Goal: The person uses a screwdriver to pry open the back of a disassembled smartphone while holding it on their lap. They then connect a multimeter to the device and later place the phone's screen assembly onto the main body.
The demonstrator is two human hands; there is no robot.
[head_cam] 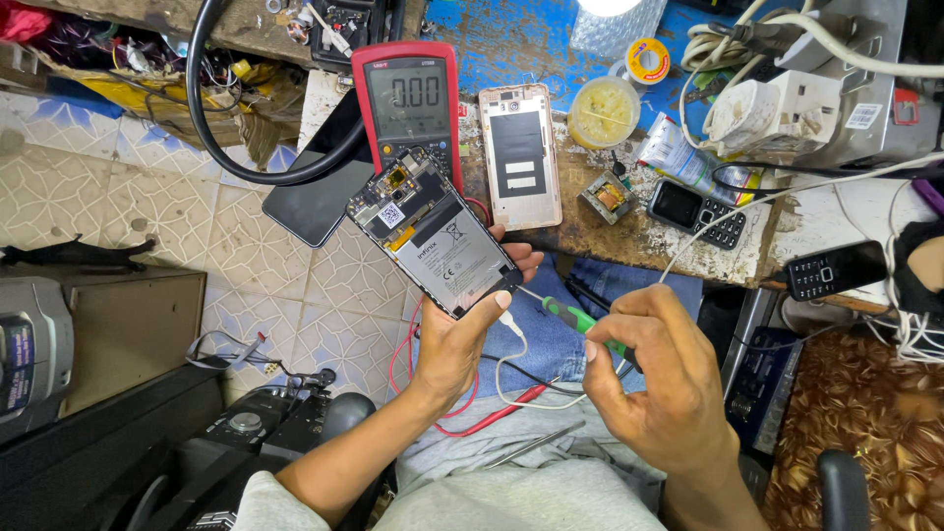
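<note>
Here the left hand (462, 339) cradles an opened phone (433, 231) from below, thumb pressed on its near edge and fingertips curled round the right side, holding it tilted in the air over the lap, just near of the surface (629, 236). Its back is off, so the battery and the circuit board at the far end lie bare. The right hand (659, 379) is closed in a pinch round a green-handled screwdriver (575, 320), whose thin tip points at the phone's near right corner, touching or all but touching.

The phone looks light and stiff, but fragile in this state: the bare board and battery would not bear pressing or prodding, so the frame edges, as held now, seem the safest grip. The glossy battery face probably gives a slippery hold.

On the surface beyond lie a red multimeter (408, 98), a pink-gold back cover (521, 157), a pot of yellowish paste (603, 110) and a small keypad phone (696, 211). Red and white leads (462, 418) trail across the lap.
</note>
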